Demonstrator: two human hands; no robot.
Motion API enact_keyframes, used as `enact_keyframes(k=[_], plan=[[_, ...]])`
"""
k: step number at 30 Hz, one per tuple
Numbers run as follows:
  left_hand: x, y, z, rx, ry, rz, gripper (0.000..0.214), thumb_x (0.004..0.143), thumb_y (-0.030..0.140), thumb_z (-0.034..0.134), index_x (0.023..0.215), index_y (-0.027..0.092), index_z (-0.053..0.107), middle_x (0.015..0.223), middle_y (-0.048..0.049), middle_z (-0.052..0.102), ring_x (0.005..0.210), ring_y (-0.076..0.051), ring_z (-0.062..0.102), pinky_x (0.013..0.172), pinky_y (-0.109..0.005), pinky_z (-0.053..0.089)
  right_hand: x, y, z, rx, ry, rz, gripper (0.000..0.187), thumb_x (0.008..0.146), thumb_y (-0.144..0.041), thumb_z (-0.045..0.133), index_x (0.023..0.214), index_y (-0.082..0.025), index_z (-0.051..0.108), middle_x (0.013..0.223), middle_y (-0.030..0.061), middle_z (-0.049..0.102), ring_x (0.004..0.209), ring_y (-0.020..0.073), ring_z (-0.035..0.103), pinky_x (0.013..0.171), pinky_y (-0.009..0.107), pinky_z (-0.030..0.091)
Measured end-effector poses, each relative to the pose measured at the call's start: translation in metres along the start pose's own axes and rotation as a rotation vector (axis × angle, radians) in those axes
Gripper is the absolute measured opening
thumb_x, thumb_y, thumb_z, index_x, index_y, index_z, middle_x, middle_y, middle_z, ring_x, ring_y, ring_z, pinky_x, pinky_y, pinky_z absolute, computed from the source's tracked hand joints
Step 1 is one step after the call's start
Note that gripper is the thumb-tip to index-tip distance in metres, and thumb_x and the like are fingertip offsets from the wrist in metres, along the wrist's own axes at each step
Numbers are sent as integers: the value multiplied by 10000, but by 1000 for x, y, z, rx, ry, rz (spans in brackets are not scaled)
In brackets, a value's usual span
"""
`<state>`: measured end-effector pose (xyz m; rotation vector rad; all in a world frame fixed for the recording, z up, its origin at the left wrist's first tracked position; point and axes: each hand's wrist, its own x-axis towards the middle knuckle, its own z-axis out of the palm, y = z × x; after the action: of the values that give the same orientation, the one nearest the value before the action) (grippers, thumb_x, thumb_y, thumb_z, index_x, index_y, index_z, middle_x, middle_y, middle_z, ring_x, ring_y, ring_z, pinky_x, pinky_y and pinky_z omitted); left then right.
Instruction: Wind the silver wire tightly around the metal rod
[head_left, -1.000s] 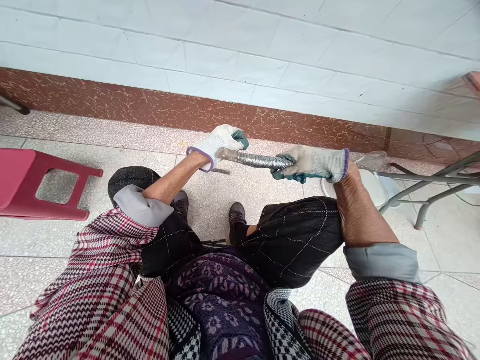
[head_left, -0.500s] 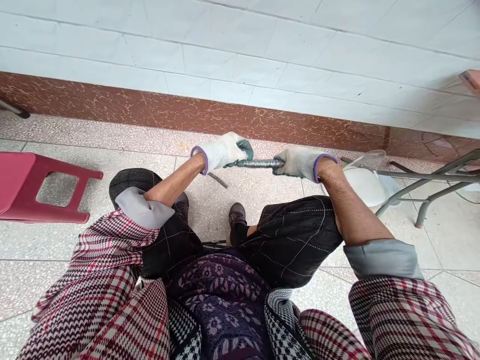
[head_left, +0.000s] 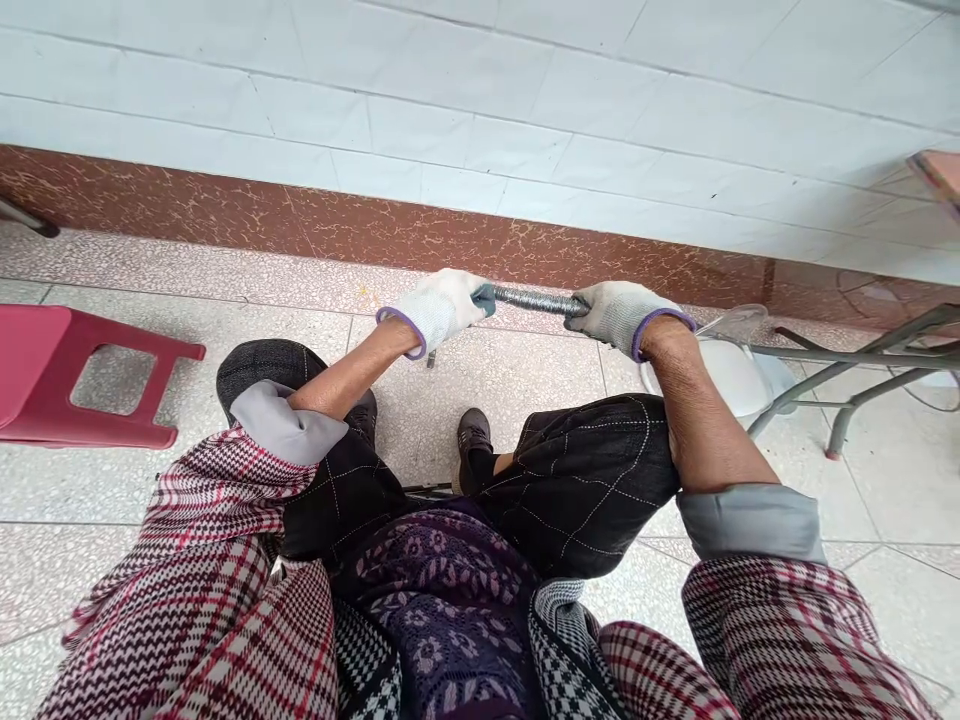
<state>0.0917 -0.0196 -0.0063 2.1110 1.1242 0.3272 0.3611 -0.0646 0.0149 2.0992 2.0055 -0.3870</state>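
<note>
Between my two gloved hands runs a silvery coiled metal spring (head_left: 536,300), nearly level and tilted slightly down toward the right. My left hand (head_left: 454,300), in a white knit glove with a green palm and purple cuff, is closed around its left part. Below that hand a short dark end (head_left: 431,358) shows; whether it belongs to the spring is hidden by the glove. My right hand (head_left: 619,312), gloved alike, grips the spring's right part, whose end I cannot see. Both arms reach forward over the floor, above my knees.
A red plastic stool (head_left: 45,370) stands at left. To the right are a grey metal-legged frame (head_left: 862,375) and a whitish round object (head_left: 731,375) on the floor. A tiled wall (head_left: 450,110) with a brown marbled base (head_left: 420,225) runs ahead.
My hands have moved a little farther apart, so a longer stretch of spring shows. The spring has risen slightly, and its tilt has changed. Less of the dark end shows under my left hand.
</note>
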Motion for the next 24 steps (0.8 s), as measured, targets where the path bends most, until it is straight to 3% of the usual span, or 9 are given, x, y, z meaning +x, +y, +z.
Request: enact_keyframes(k=[2,5,7,10,13,16,19,21,24], plan=[[-8,5,6,-77,-88,-33,222,827,137,699,979,174,856,732,-29,678,618,-138,526,604,-301,371,-3,-5,-2,95,58,57,170,861,-293,727,755,-219,616,597,4,534,563,159,501,556,325,365],[-20,12,14,-247,-208,-71,257,854,188,758,1082,227,871,811,-54,744,647,-155,598,584,-286,398,-14,-22,-9,536,69,35,96,866,-257,728,864,-185,664,624,-1,565,520,128,496,488,288,402],[-24,15,15,-281,-219,-66,262,871,214,776,1114,240,870,860,-70,766,668,-165,622,572,-283,403,-24,-34,-14,802,40,-53,159,812,-273,775,896,-166,693,624,-12,563,493,111,475,427,262,399],[-20,14,4,-305,-139,-78,259,889,206,758,1128,197,858,858,-85,758,657,-154,604,566,-283,405,-35,-40,-20,1001,-26,-212,267,725,-357,850,833,-175,688,608,-30,543,477,94,454,383,237,379],[-11,11,-18,-314,32,-91,223,864,171,739,1056,155,852,786,-74,728,672,-145,576,595,-298,413,-40,-36,-19,978,-260,-317,377,661,-438,915,829,-187,689,664,-12,616,498,100,491,406,244,399],[-8,7,-37,-243,142,-104,179,801,146,753,955,151,843,747,-51,709,718,-145,553,644,-319,425,-33,-30,-7,676,-408,-310,338,719,-455,906,813,-209,694,689,2,656,536,114,509,451,259,382],[-13,5,-38,-246,129,-125,223,783,181,776,992,141,841,703,-42,683,683,-141,531,634,-329,420,-15,-24,10,250,-224,-103,288,769,-344,860,675,-234,611,534,-22,532,508,130,464,471,295,323],[-17,5,-29,-305,39,-133,263,800,193,765,1045,140,845,682,-50,681,629,-141,527,597,-337,404,-3,-17,16,154,-107,29,282,760,-260,833,653,-238,573,486,-27,471,492,144,464,477,309,325],[-20,5,-11,-356,-103,-133,298,812,175,745,1090,160,851,691,-56,700,558,-135,511,535,-324,366,5,-5,14,549,70,114,216,786,-291,819,779,-222,615,568,-6,557,497,139,492,458,301,392]])
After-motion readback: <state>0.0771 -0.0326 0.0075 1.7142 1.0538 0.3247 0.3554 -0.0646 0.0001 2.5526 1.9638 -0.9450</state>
